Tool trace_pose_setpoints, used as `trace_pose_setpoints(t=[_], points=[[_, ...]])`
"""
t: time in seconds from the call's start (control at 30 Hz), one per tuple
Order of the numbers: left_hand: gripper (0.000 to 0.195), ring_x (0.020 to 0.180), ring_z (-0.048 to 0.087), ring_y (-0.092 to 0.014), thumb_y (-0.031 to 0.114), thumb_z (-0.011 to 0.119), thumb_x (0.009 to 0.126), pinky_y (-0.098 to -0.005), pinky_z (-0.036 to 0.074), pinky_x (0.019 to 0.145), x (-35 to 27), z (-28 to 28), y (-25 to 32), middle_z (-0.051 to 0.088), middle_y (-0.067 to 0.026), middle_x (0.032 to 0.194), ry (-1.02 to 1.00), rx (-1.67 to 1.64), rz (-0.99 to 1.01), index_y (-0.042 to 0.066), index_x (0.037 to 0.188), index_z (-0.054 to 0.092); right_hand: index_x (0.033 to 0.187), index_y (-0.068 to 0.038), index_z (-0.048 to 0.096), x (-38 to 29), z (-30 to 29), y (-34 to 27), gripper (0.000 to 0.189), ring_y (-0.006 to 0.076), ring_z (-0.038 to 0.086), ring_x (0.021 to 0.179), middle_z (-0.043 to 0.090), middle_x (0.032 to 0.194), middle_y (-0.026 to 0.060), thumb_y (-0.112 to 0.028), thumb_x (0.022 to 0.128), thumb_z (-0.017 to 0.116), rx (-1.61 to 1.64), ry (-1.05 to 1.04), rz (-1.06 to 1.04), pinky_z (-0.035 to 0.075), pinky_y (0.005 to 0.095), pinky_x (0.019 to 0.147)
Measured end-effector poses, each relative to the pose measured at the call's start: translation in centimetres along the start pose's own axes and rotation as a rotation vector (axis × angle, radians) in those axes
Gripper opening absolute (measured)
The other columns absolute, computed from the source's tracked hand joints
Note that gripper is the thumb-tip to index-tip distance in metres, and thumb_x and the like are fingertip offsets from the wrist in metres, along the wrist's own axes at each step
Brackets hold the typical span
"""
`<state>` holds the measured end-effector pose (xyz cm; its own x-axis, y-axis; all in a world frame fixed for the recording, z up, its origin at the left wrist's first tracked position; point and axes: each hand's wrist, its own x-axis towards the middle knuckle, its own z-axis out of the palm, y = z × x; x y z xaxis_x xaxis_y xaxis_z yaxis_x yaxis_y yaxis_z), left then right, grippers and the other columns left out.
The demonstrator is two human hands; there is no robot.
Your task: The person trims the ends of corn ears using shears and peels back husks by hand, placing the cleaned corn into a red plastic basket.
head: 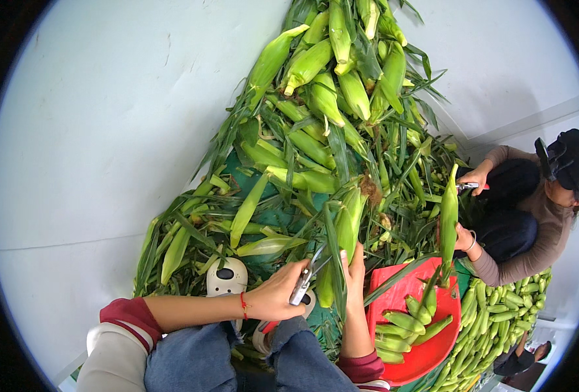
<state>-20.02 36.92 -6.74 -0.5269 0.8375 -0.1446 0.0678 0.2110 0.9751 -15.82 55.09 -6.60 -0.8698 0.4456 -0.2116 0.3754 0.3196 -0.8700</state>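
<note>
My left hand (279, 289), with a red string at the wrist, is closed round the handles of metal pruning shears (303, 284). The blades point up towards a leafy ear of corn in its husk (349, 220). That ear stands roughly upright in my right hand (354, 274), its brown silk at the top. Long green leaves hang from it past my wrist. Just right of my right hand is a red plastic basin (446, 343) holding several trimmed ears in green husks (392, 338).
A tall heap of unhusked corn (319, 98) rises ahead against white wall panels (123, 122). Cut leaves lie round my clogs (226, 277). A co-worker (539, 210) crouches at the right, holding an ear and shears. Trimmed ears (495, 308) are piled at lower right, near another person (520, 360).
</note>
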Motion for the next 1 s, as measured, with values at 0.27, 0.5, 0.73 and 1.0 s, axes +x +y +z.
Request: trace_pose_setpoints(t=[0.27, 0.5, 0.73, 1.0], points=[[0.057, 0.08, 0.056, -0.025, 0.009, 0.061, 0.067, -0.0342, 0.046, 0.069, 4.5, -5.1, -0.1, 0.055, -0.0118, 0.092, 0.318, 0.037, -0.103, 0.004, 0.119, 0.037, 0.12, 0.0, 0.04, -1.7, 1.0, -1.4, 0.055, 0.036, 0.059, 0.093, 0.059, 0.1, 0.0236, -0.04, 0.085, 0.055, 0.034, -0.202, 0.046, 0.046, 0.0403, 0.079], [0.068, 0.086, 0.054, -0.025, 0.012, 0.061, 0.067, -0.0331, 0.045, 0.077, 1.6, -11.2, -1.2, 0.052, -0.0146, 0.095, 0.097, 0.275, -0.258, 0.0, 0.127, 0.031, 0.116, 0.0, 0.045, -1.1, -1.3, -1.7, 0.061, 0.0376, 0.059, 0.089, 0.058, 0.1, 0.0222, -0.042, 0.076, 0.065, -0.488, -0.05, -0.155, 0.048, 0.0411, 0.073], [0.061, 0.094, 0.051, -0.03, 0.018, 0.062, 0.068, -0.0333, 0.042, 0.082, 0.1, -6.9, -3.1, 0.048, -0.0185, 0.099, -0.089, 0.258, -0.097, -0.003, 0.119, 0.035, 0.109, -0.007, 0.053, 0.1, -1.4, -2.3, 0.06, 0.028, 0.053, 0.085, 0.055, 0.095, 0.0106, -0.031, 0.059, 0.077, -0.958, 0.022, -0.449, 0.044, 0.0377, 0.073], [0.057, 0.087, 0.054, -0.018, 0.009, 0.055, 0.075, -0.0328, 0.049, 0.082, 1.6, -8.4, -2.2, 0.051, -0.0078, 0.094, -0.009, -1.035, -0.506, 0.001, 0.128, 0.034, 0.112, -0.009, 0.053, 0.1, -1.1, -2.0, 0.067, 0.0273, 0.052, 0.09, 0.053, 0.102, 0.0092, -0.022, 0.052, 0.08, -0.916, -0.008, -0.428, 0.042, 0.038, 0.076]])
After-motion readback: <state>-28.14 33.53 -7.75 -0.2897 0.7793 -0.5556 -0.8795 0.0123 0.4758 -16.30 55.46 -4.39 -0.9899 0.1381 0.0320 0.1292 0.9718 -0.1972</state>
